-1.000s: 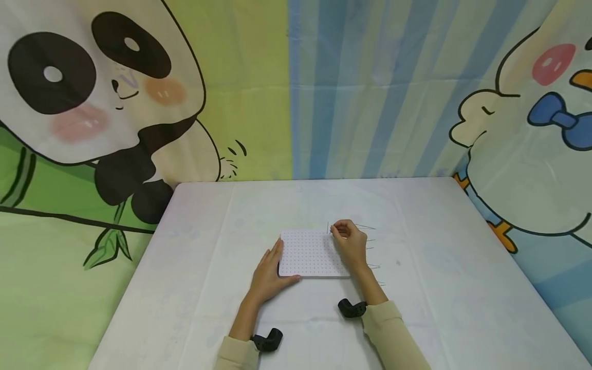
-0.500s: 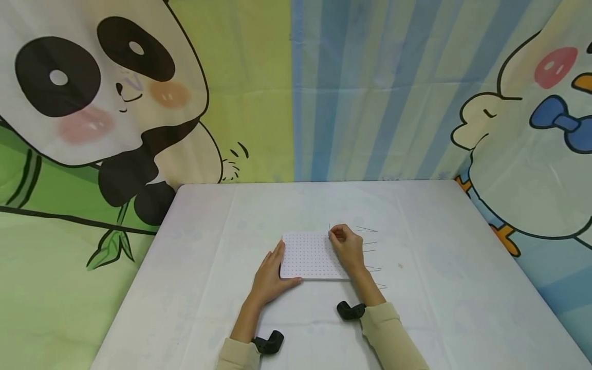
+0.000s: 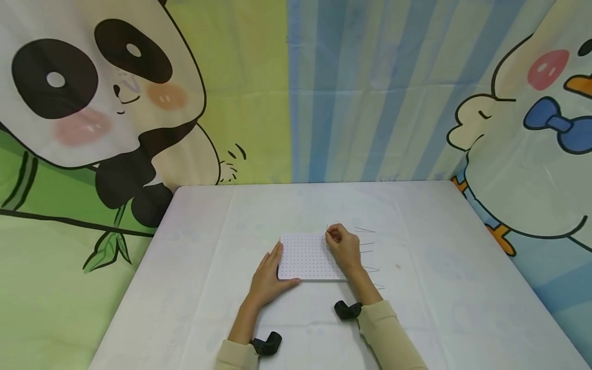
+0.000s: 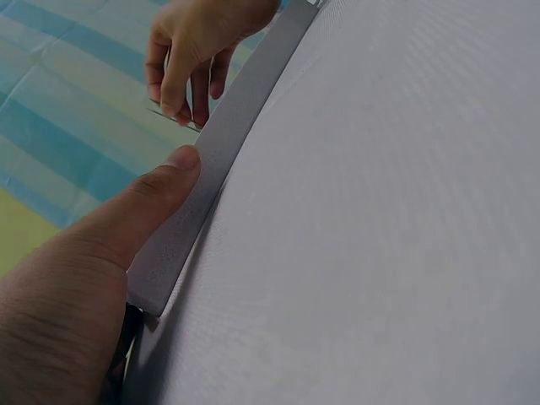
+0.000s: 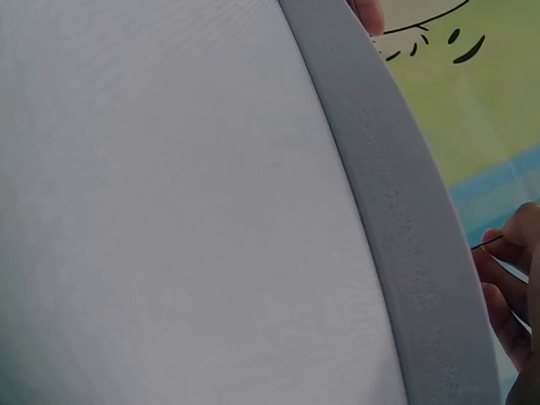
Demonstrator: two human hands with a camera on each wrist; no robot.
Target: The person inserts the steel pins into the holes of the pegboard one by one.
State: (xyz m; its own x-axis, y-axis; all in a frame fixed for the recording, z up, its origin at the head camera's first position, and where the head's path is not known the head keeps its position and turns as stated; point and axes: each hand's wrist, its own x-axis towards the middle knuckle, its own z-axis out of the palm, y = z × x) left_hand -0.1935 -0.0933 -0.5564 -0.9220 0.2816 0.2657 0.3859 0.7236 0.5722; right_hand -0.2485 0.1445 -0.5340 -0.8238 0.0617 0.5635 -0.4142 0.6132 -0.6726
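A white board dotted with small holes (image 3: 302, 257) lies flat on the white table. My left hand (image 3: 267, 277) braces its near left corner, fairly straight fingers along the left edge. The thumb (image 4: 181, 160) presses on the front edge in the left wrist view. Above the board's far right part, my right hand (image 3: 344, 249) pinches a thin dark pin (image 4: 173, 116) between thumb and fingertips. The pin stands nearly upright in the head view, its lower end hidden by the fingers. In the right wrist view, the board's grey side (image 5: 396, 219) covers part of the right hand.
Several thin pins (image 3: 365, 229) lie spread on the table along the right side of the board, some partly behind the right forearm. A cloth with cartoon animals (image 3: 342, 92) hangs behind the table (image 3: 222, 231). Each wrist wears a small black camera (image 3: 348, 310).
My right hand has shifted slightly left and lower over the board with the pin, and less of the pin shows above the fingers. The left hand keeps its place on the board.
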